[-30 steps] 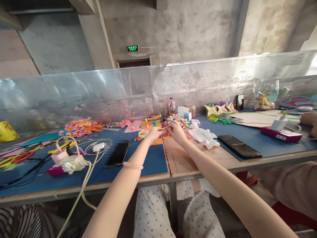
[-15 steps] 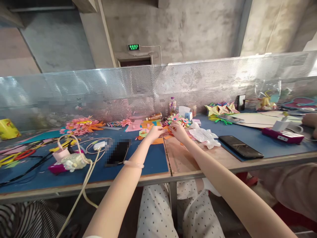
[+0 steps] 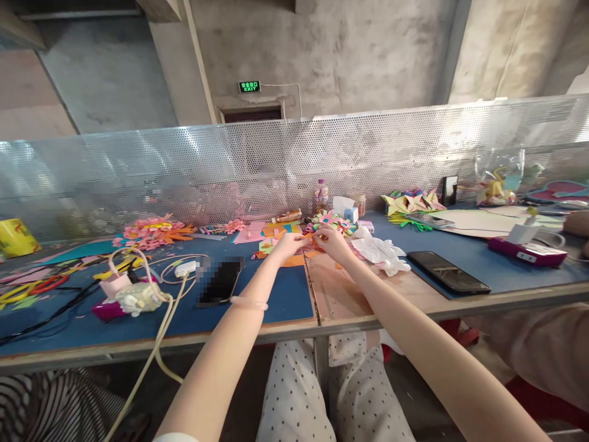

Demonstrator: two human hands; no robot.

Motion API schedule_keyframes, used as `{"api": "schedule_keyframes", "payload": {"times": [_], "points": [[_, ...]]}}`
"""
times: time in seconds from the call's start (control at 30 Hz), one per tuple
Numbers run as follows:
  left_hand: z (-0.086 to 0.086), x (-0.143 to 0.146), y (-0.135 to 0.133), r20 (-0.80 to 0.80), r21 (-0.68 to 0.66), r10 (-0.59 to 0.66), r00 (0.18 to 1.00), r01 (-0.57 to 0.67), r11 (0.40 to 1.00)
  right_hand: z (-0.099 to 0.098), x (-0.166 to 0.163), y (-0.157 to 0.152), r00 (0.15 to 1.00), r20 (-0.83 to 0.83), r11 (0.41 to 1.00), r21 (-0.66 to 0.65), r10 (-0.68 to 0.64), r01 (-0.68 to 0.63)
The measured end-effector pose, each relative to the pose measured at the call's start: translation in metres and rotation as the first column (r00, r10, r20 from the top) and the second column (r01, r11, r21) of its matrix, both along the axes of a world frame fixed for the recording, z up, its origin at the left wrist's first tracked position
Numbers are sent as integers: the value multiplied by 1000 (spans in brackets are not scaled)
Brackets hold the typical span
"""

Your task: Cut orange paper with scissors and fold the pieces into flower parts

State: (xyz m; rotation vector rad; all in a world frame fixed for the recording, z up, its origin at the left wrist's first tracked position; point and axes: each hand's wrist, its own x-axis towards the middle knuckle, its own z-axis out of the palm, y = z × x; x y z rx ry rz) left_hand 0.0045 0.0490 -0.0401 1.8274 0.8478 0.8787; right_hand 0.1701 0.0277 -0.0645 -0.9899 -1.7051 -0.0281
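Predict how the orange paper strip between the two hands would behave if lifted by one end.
The orange paper strip looks thin, so it probably droops and weighs little. The left hand and right hand pinch it; it likely creases easily.

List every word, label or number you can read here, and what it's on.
"EXIT": green sign; the characters above it are too small to read.
Label on the bottle: too small to read.
Label on the purple box: too small to read.
No text on the orange paper pinched by the left hand and right hand.
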Motion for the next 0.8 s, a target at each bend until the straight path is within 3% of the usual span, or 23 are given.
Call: {"api": "schedule_keyframes", "payload": {"times": [0.43, 0.6, 0.8], "points": [[-6, 2, 10, 56, -23, -12, 998, 14, 1000, 1, -8, -6, 989, 78, 991, 43, -126, 123], [2, -1, 1, 14, -20, -11, 1000, 11, 1000, 0, -4, -3, 999, 0, 998, 41, -48, 48], [8, -1, -9, -23, 52, 41, 999, -40, 998, -1, -1, 0, 999, -36, 999, -50, -6, 5]]}}
